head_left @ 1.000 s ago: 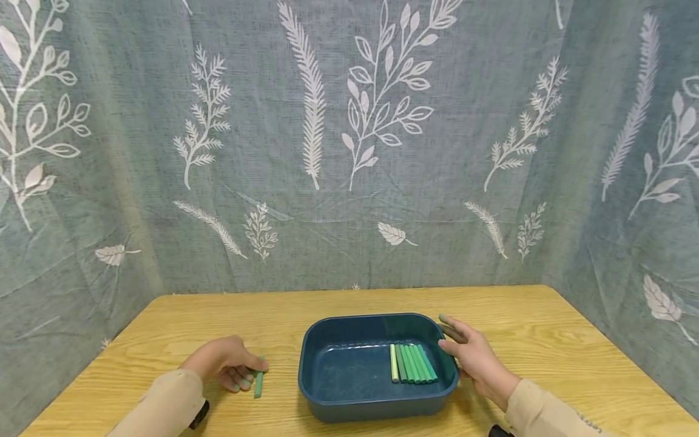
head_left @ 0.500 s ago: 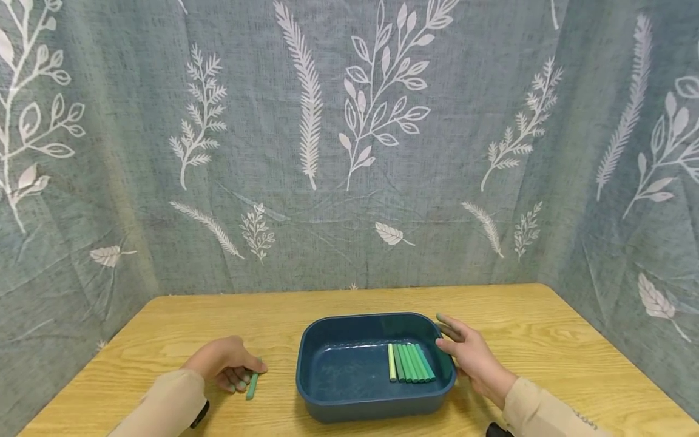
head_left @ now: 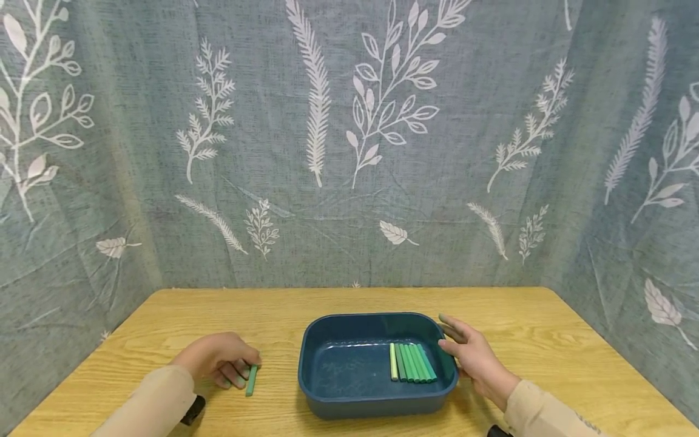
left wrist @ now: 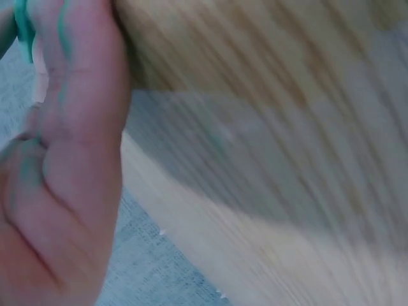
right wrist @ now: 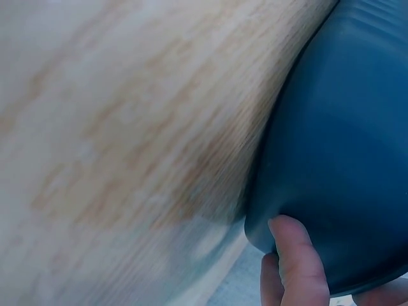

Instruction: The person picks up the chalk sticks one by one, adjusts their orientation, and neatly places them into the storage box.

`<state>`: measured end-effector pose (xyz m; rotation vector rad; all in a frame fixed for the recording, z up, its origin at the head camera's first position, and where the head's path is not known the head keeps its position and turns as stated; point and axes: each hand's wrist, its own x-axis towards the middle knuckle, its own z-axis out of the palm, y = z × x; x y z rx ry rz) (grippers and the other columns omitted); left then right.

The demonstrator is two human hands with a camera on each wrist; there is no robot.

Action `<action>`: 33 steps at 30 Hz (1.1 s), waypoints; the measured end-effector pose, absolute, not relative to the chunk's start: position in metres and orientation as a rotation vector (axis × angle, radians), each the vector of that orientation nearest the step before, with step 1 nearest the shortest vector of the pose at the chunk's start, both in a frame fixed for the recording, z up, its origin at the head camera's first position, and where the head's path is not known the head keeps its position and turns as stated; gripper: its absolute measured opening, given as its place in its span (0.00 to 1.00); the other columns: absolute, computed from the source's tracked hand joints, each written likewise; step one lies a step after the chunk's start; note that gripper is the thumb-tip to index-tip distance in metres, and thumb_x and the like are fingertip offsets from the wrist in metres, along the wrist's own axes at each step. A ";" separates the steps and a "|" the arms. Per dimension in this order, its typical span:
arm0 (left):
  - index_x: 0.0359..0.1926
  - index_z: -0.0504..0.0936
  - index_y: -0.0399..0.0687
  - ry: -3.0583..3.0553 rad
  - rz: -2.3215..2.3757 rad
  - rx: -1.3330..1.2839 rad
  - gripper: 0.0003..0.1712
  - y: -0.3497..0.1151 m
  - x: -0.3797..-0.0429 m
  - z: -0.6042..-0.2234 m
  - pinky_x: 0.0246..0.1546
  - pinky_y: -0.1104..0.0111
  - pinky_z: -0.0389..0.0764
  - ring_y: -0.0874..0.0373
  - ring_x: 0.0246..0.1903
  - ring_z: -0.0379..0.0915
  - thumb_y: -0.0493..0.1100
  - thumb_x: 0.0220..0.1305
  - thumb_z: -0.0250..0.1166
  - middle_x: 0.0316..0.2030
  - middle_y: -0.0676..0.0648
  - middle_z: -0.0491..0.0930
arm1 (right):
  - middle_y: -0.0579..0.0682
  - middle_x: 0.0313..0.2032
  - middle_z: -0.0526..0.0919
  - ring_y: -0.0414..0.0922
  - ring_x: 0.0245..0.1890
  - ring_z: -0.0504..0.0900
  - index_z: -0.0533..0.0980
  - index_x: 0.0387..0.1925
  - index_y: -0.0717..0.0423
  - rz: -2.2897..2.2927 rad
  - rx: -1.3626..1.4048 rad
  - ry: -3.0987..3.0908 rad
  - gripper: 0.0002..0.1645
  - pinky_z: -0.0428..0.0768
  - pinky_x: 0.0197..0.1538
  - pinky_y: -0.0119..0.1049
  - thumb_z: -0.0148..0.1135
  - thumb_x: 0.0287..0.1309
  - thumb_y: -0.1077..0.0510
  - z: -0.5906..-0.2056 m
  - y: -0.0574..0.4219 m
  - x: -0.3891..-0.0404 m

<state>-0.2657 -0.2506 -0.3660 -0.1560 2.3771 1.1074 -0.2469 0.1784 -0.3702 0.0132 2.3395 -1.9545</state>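
Observation:
My left hand (head_left: 224,359), left of the blue basin in the head view, pinches a green chalk stick (head_left: 251,381) just over the table. Green smudges mark its fingers in the left wrist view, where only a bit of the chalk (left wrist: 24,29) shows. The dark blue plastic basin (head_left: 377,400) holds a row of several chalk sticks (head_left: 412,363) along its right side, one pale yellow and the others green. My right hand (head_left: 475,358) holds the basin's right wall, thumb at the rim and fingers against the outside, as the right wrist view also shows.
The wooden table (head_left: 551,364) has rounded far corners. Behind and beside it hangs a grey-green curtain (head_left: 338,243) printed with white leaves. The left part of the basin's floor shows bare.
My left hand has shifted slightly left with the green chalk, whose lower end has swung left. The right hand and the basin keep their places.

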 end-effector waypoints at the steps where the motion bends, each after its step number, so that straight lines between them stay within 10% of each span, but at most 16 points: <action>1: 0.28 0.81 0.45 2.362 1.110 -0.149 0.10 -0.252 -0.266 -0.366 0.23 0.72 0.76 0.62 0.19 0.75 0.44 0.66 0.60 0.23 0.49 0.79 | 0.68 0.70 0.55 0.70 0.66 0.58 0.54 0.74 0.60 -1.955 0.012 2.337 0.33 0.85 0.38 0.47 0.48 0.71 0.68 -0.370 0.178 -0.247; 8: 0.45 0.80 0.36 2.300 1.210 -0.151 0.12 -0.260 -0.262 -0.363 0.31 0.69 0.82 0.59 0.25 0.80 0.41 0.69 0.58 0.31 0.45 0.81 | 0.68 0.70 0.55 0.70 0.66 0.58 0.54 0.74 0.60 -1.958 -0.005 2.339 0.33 0.85 0.39 0.48 0.48 0.71 0.68 -0.370 0.178 -0.248; 33: 0.45 0.75 0.40 1.917 1.602 0.139 0.12 -0.261 -0.245 -0.356 0.33 0.78 0.80 0.66 0.29 0.80 0.44 0.75 0.49 0.32 0.53 0.81 | 0.65 0.71 0.55 0.68 0.66 0.58 0.50 0.75 0.62 -1.983 -0.002 2.302 0.35 0.76 0.25 0.35 0.48 0.71 0.67 -0.372 0.179 -0.247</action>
